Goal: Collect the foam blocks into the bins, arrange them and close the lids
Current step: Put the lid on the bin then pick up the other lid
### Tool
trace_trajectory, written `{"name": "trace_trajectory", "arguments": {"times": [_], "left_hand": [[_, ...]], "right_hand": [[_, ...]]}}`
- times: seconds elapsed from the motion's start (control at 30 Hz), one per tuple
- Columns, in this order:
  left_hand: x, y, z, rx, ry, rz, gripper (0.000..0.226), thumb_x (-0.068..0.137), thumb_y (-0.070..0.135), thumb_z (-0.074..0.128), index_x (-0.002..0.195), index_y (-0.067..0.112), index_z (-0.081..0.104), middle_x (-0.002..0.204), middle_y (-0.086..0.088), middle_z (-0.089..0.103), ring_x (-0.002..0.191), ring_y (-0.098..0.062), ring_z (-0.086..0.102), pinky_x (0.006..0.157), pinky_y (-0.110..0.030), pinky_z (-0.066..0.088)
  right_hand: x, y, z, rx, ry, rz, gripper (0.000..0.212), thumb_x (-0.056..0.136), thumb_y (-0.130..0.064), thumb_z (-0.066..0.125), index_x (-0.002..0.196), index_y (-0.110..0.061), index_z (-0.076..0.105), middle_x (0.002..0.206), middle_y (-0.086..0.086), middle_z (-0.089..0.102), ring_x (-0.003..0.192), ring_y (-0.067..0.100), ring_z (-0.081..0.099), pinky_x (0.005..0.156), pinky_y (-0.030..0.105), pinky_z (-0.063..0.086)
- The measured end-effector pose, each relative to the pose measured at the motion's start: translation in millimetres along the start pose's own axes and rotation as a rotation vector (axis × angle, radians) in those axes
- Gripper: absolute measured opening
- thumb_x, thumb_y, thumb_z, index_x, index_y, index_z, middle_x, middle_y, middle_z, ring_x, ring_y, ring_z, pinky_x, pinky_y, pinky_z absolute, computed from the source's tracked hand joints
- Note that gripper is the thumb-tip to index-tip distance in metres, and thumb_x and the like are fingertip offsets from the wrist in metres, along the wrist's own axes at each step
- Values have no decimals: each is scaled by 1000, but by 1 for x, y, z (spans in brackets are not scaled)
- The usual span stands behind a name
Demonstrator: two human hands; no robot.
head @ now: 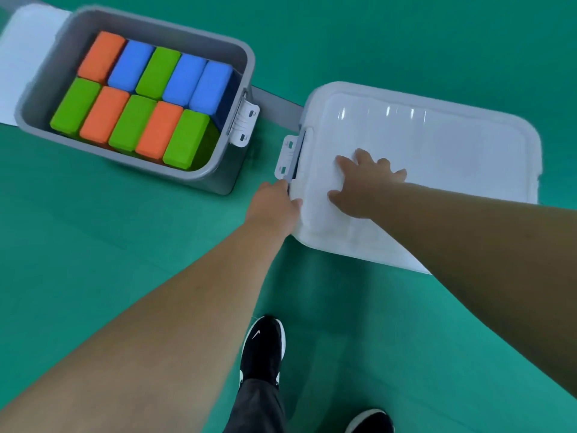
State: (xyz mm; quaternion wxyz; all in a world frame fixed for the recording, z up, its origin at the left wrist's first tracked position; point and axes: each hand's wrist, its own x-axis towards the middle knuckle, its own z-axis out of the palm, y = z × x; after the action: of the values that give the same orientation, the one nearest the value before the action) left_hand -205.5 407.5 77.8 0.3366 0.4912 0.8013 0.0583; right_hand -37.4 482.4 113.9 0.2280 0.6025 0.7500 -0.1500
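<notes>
At the right of centre in the frame, a white lid (437,151) lies over a bin that it hides almost entirely; only a sliver of grey shows behind the white latch (288,156) on its left side. The right hand (365,182) presses flat on the near left part of this lid, its fingers (363,156) straight and spread, holding nothing. The left hand (274,204) is at the lid's left edge just below the latch. Its thumb lies on top of the lid, and its fingers curl round the rim, gripping it.

In the upper left of the frame stands an open grey bin (199,182) on the green floor (125,229), well apart from the hands. Inside it the foam blocks (134,120) stand packed in two rows of five. The far row runs orange, blue, green, blue, blue; the near row runs green, orange, green, orange, green. A little gap shows at the right end of the rows. A white side latch (245,123) hangs on this bin's right wall. Behind the bin, at the frame's upper left edge, lies a second lid (28,57), flat on the floor.

A grey strip (274,101) on the floor runs between the two bins. At the bottom centre are a black shoe (265,348) and a dark trouser leg (259,404), with another shoe (371,421) partly cut off by the lower edge
</notes>
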Motion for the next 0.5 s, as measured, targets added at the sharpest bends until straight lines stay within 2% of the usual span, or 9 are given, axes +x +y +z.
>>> {"name": "trace_trajectory", "arguments": {"times": [0.1, 0.17, 0.27, 0.33, 0.4, 0.47, 0.5], "left_hand": [[5, 0, 3, 48, 19, -15, 22, 99, 40, 47, 105, 20, 55, 110, -5, 52, 86, -26, 58, 71, -36, 50], [7, 3, 5, 66, 18, -26, 35, 94, 48, 52, 115, 20, 54, 112, -4, 50, 91, -27, 59, 78, -43, 54], [14, 1, 7, 24, 32, -37, 33, 95, 32, 57, 123, 15, 52, 119, -5, 51, 99, -29, 59, 81, -45, 54], [19, -3, 6, -3, -1, -82, 33, 90, 24, 56, 122, 16, 52, 117, -6, 53, 99, -28, 58, 79, -43, 55], [23, -4, 3, 25, -36, -110, 33, 85, 28, 57, 116, 18, 53, 113, -5, 51, 100, -28, 55, 76, -40, 53], [29, -5, -4, 44, -67, -88, 28, 84, 32, 60, 108, 17, 56, 109, -5, 49, 96, -26, 55, 68, -35, 47], [33, -6, -8, 27, -81, -71, 24, 85, 34, 61, 100, 16, 58, 105, -5, 53, 87, -24, 57, 62, -32, 44]], "right_hand": [[7, -10, 4, 2, -29, -11, 71, 89, -61, 45, 154, -42, 21, 160, -8, 21, 132, 34, 39, 100, 60, 32], [10, -15, 6, 17, -58, -15, 71, 92, -56, 45, 157, -43, 18, 164, -11, 16, 135, 33, 37, 102, 60, 32], [13, -19, 5, 8, -53, -27, 64, 93, -40, 45, 153, -41, 25, 163, -11, 20, 133, 32, 39, 101, 56, 32], [15, -21, 7, -40, -30, -66, 55, 92, -35, 45, 146, -36, 36, 157, -7, 28, 128, 33, 40, 102, 55, 31], [19, -23, 10, -45, -8, -78, 54, 90, -37, 47, 143, -33, 38, 153, -4, 31, 122, 32, 43, 99, 51, 34], [25, -25, 10, -7, 3, -81, 60, 91, -41, 49, 148, -33, 33, 157, -3, 27, 122, 33, 44, 97, 49, 37], [29, -26, 10, 4, 11, -90, 66, 92, -45, 51, 152, -34, 27, 162, -3, 23, 126, 34, 44, 99, 49, 37]]}}
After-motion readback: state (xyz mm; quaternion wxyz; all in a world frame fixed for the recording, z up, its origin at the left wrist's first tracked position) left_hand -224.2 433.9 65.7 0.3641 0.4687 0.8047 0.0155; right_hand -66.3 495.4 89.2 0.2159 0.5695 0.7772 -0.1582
